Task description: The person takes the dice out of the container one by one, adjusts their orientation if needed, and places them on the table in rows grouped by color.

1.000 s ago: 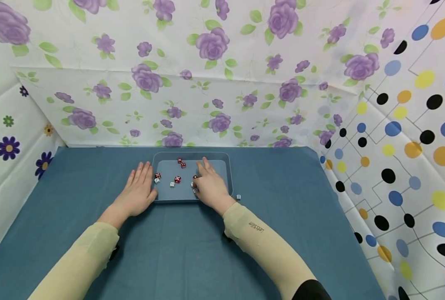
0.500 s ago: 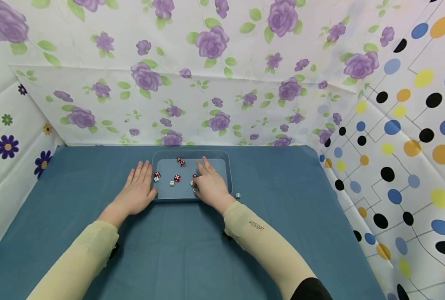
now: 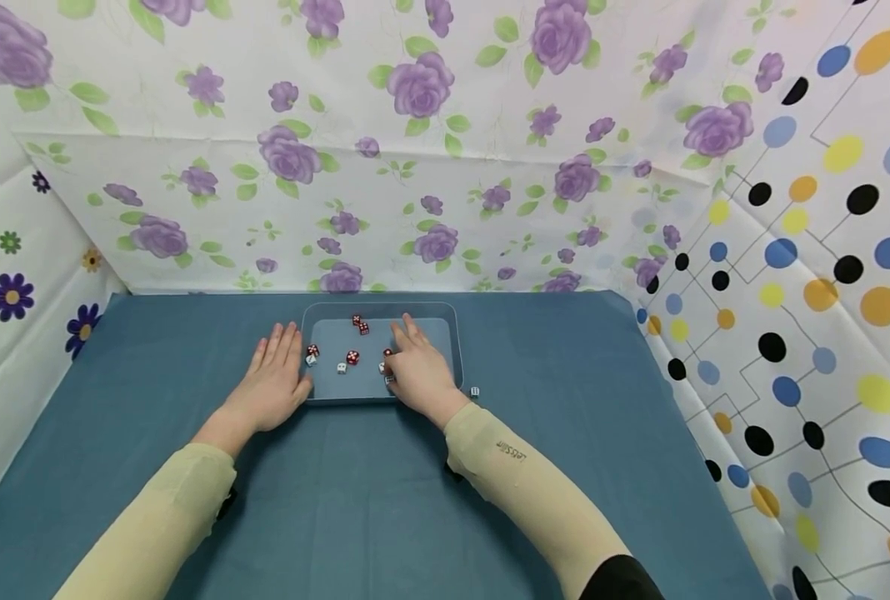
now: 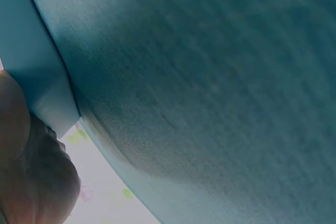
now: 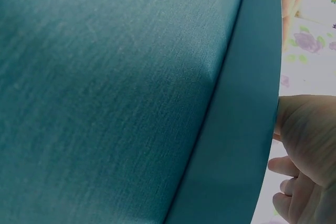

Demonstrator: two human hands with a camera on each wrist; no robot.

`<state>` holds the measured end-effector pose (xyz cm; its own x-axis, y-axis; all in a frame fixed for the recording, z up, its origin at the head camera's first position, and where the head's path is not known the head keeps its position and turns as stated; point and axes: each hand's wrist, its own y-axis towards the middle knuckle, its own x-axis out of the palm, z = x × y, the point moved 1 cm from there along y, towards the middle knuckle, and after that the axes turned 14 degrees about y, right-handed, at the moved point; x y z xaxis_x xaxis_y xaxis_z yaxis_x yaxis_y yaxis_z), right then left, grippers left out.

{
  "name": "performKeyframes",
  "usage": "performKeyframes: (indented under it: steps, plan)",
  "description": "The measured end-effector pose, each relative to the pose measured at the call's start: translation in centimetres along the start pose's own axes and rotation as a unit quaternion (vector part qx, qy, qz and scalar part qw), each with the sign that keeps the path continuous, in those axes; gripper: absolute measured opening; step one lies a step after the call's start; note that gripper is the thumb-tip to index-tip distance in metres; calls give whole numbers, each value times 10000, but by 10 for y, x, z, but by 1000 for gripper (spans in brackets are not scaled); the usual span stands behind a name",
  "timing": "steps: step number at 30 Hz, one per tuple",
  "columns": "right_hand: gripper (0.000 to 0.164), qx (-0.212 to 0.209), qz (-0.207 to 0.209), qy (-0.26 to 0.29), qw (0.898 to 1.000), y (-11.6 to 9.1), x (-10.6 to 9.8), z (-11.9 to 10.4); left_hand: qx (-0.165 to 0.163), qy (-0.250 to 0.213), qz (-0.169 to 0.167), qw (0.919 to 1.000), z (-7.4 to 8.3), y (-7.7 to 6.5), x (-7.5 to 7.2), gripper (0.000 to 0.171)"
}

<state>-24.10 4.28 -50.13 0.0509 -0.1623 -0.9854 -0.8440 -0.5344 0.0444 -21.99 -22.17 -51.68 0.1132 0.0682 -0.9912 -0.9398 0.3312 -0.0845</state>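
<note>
A shallow blue-grey tray (image 3: 385,397) sits at the back of the table with several red and white dice inside. My left hand (image 3: 268,387) lies flat along its left side, fingers straight and thumb at the near left corner. One red die (image 3: 312,350) and a white die (image 3: 311,360) sit close by those fingers. Over the right half of the tray is my right hand (image 3: 422,375), some fingers reaching forward. Near its thumb side are a red die (image 3: 387,352) and a white die (image 3: 382,367), partly covered. In the right wrist view the tray wall hides its fingertips.
Mid-tray are another red die (image 3: 352,357) and a white die (image 3: 342,368); two red dice (image 3: 363,328) lie near the far wall. Outside, by the right corner, is a white die (image 3: 475,392). Blue cloth (image 3: 385,500) covers the table; patterned sheets (image 3: 430,183) surround it.
The view has shifted very slightly. Both hands, the tray and the visible dice keep their places.
</note>
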Motion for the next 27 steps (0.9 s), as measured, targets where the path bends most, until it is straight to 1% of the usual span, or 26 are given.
performKeyframes:
  steps: [5,10,17,21,27]
  plan:
    - [15,58,9,-31,10000,-1,0,0,21,43,91,9999,0,1,1,78]
    - [19,64,60,27,10000,-4,2,-1,20,63,83,9999,-1,0,4,78]
    - [21,-46,190,138,9997,1,-3,0,12,78,86,9999,-5,3,-1,79]
    - [19,-55,203,261,9994,-3,-6,2,17,63,31,10000,-4,2,-1,79]
    - [12,-36,396,597,9974,-13,-11,8,3,55,28,10000,-1,0,1,79]
